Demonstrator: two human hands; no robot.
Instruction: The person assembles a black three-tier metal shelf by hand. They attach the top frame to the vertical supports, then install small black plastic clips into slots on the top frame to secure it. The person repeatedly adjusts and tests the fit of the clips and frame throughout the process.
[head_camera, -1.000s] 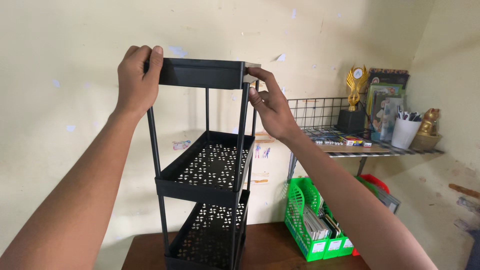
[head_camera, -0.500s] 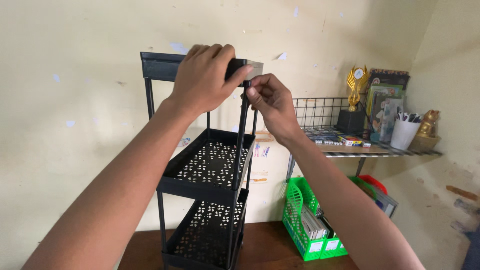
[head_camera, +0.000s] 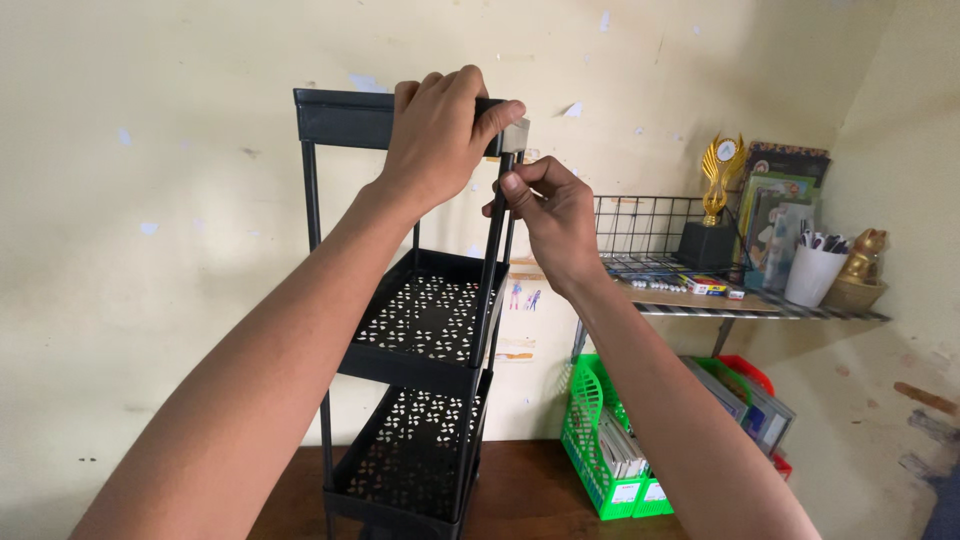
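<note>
A tall black shelf rack (head_camera: 340, 118) with perforated trays stands on a brown table against a yellowish wall. My left hand (head_camera: 435, 135) grips the front edge of its top tray near the right corner. My right hand (head_camera: 545, 215) pinches the rack's right front pole (head_camera: 490, 290) just below that corner. The middle tray (head_camera: 425, 320) and bottom tray (head_camera: 405, 460) hang below between my forearms.
A wall shelf (head_camera: 760, 305) at the right carries a wire grid, a gold trophy (head_camera: 722, 170), framed pictures, a white cup of pens (head_camera: 812, 272) and a small gold figurine. Green file baskets (head_camera: 590, 440) with papers stand on the brown table (head_camera: 540, 495).
My left hand slid from the top tray's left corner to its right corner. My right hand came in to pinch the right front pole under that corner.
</note>
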